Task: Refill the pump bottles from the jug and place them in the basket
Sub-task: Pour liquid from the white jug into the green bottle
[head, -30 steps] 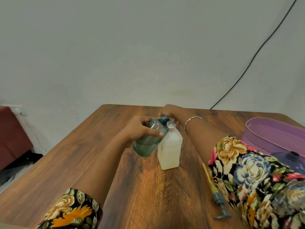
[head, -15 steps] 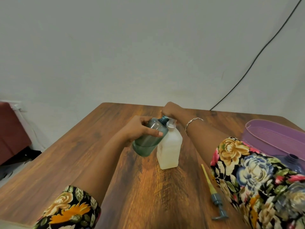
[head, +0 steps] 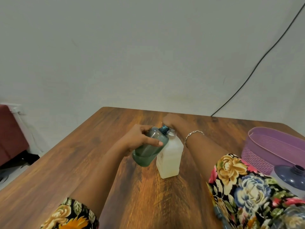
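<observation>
We are clasping the tilted green bottle (head: 148, 152) in our left grip (head: 140, 141) against the white bottle (head: 170, 159) on the bench (head: 82, 162); what our right grip (head: 171, 120) is holding we cannot tell. Leaning harder is risking toppling the white bottle.

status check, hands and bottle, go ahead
left hand grips green bottle, tilted; right hand curled at its neck. white jug upright against it. basket at right, path open.

Left hand (head: 138, 139) grips tilted green bottle (head: 148, 152) beside white bottle (head: 170, 157).
</observation>
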A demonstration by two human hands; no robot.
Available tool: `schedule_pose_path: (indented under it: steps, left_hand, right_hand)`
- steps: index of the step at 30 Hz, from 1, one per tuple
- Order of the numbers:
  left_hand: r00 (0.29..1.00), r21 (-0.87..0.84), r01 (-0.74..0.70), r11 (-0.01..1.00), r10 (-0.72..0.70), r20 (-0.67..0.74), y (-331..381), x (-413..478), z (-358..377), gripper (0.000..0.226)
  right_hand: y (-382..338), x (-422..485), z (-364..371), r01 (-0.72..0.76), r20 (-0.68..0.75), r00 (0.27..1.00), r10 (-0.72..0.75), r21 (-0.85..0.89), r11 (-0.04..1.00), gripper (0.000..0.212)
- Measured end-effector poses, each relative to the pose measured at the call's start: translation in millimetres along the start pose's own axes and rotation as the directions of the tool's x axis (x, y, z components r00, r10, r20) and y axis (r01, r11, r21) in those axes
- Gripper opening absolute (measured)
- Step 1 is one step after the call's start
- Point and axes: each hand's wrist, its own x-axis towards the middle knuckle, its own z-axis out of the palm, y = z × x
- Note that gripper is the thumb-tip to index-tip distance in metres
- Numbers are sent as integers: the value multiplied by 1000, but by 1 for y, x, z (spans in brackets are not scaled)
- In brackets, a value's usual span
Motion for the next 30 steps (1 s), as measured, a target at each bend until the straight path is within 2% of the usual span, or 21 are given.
schedule_pose_path:
  steps: [3,5,8,9,17,21,27,30]
  left_hand:
    - [1000,12,-5,1000,5,-7,2,0,0,40]
    - [999,8,-23,1000,23,-22,7,-2,-1,35]
    - [999,11,-34,999,34,-12,13,-2,-5,34]
    - [999,15,-33,999,33,-9,14,-2,-5,35]
    - [1000,-20,6,1000,-6,3,-2,3,-1,39]
    - [1000,-16,9,1000,-9,6,-4,3,-1,48]
    - [1000,1,-8,1000,8,-15,7,-2,-2,42]
    - [1000,22,-6,1000,7,-23,9,-2,-6,48]
  right_hand:
    - [2,1,-2,6,-13,1000,-6,3,1000,25]
    - [1,-1,-8,12,-27,1000,-10,82,997,25]
    - [2,-12,-16,22,-3,1000,-23,297,955,20]
    - [2,-15,-17,20,18,999,-27,310,951,19]
    - [1,1,-2,12,24,1000,-12,13,1000,31]
    - [0,8,0,-8,-15,1000,7,-37,999,34]
    - [-2,9,-6,-15,-163,986,33,111,994,33]
    - [-5,9,-9,-3,-173,985,25,126,992,32]
